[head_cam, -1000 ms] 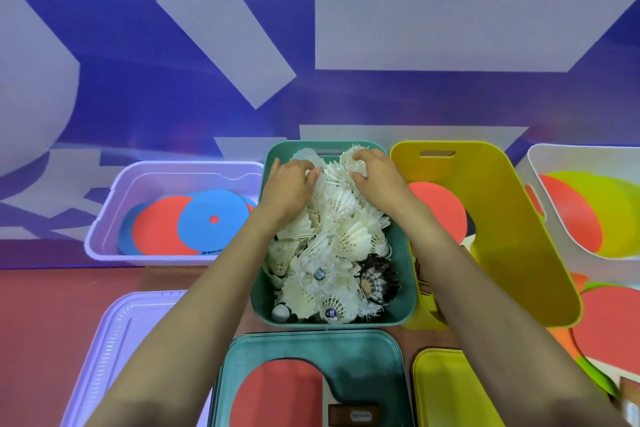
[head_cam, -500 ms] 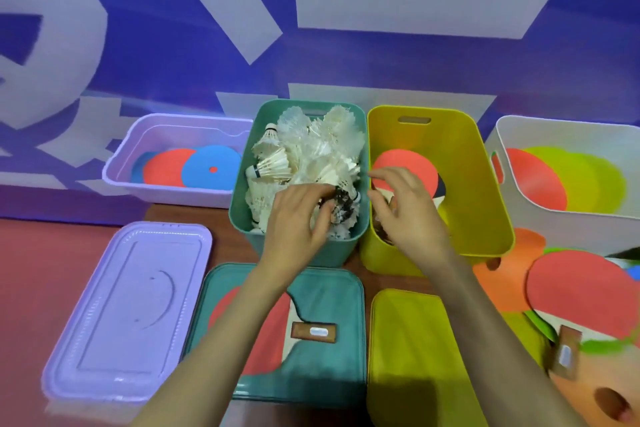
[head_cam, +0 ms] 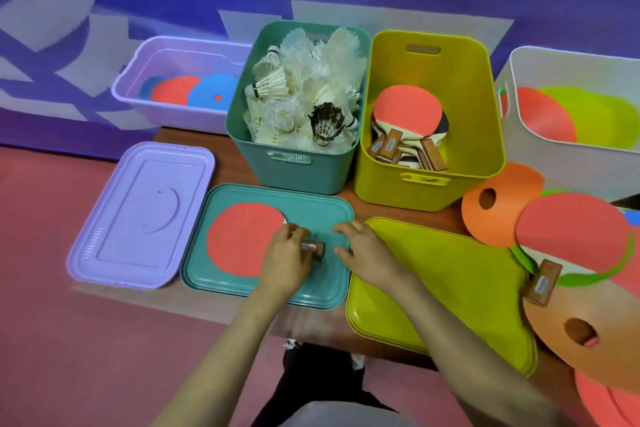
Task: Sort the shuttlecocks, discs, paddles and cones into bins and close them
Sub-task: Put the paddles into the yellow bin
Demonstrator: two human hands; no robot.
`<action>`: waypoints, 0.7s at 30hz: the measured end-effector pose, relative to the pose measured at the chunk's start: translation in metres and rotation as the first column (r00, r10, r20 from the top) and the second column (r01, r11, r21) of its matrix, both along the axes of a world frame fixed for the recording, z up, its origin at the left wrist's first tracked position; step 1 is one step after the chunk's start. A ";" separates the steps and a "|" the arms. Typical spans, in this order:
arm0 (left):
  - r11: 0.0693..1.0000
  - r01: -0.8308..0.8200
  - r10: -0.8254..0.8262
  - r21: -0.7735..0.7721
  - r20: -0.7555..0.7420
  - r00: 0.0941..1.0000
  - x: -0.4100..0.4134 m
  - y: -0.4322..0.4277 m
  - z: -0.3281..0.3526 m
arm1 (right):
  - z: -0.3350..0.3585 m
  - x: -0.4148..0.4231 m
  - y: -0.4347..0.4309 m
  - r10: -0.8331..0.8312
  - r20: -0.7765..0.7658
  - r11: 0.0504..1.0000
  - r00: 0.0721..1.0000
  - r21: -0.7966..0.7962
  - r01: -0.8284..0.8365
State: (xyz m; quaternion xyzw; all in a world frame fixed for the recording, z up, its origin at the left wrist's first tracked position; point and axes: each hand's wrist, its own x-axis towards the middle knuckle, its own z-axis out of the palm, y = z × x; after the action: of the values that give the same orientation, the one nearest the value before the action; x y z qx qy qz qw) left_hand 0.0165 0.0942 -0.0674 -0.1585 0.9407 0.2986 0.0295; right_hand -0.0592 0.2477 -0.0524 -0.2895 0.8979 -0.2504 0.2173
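Observation:
A red paddle (head_cam: 239,239) lies on the teal lid (head_cam: 329,288) in front of me. My left hand (head_cam: 287,260) curls round its wooden handle. My right hand (head_cam: 363,250) hovers open just right of the handle, over the lid's right edge. Behind the lid stands the teal bin (head_cam: 294,166) heaped with white shuttlecocks (head_cam: 304,90). The yellow bin (head_cam: 485,135) to its right holds several paddles (head_cam: 408,114). The lilac bin (head_cam: 173,114) at the back left holds flat discs (head_cam: 194,92).
A lilac lid (head_cam: 138,218) lies at the left and a yellow lid (head_cam: 450,288) at the right. A white bin (head_cam: 554,166) at the far right holds red and green cones. Orange and red cones (head_cam: 498,208) and another paddle (head_cam: 571,236) are piled at the right.
Both hands came out of the shuttlecock bin and moved down toward me to the teal lid. My left hand has taken hold of the paddle's handle. The view tilted down.

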 end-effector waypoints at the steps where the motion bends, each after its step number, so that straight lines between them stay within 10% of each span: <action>1: 1.000 -0.028 0.029 -0.010 0.030 0.999 0.004 -0.001 -0.002 | -0.006 0.001 -0.006 0.019 0.016 0.999 1.000 0.029 -0.019; 14: 0.983 -0.143 0.138 0.112 0.051 0.989 0.034 -0.040 -0.030 | -0.047 0.011 -0.072 0.154 -0.109 0.959 0.982 0.255 -0.122; 21: 0.874 -0.447 0.470 0.189 -0.102 0.877 0.031 -0.068 -0.019 | -0.021 0.011 -0.081 0.060 -0.287 0.995 0.956 0.096 -0.034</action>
State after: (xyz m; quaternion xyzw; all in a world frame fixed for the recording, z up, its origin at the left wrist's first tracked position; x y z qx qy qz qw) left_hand 0.0475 0.0261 -0.0861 -0.3523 0.8487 0.3821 -0.0979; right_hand -0.0485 0.1665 -0.0729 -0.3343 0.9232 -0.1595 0.1020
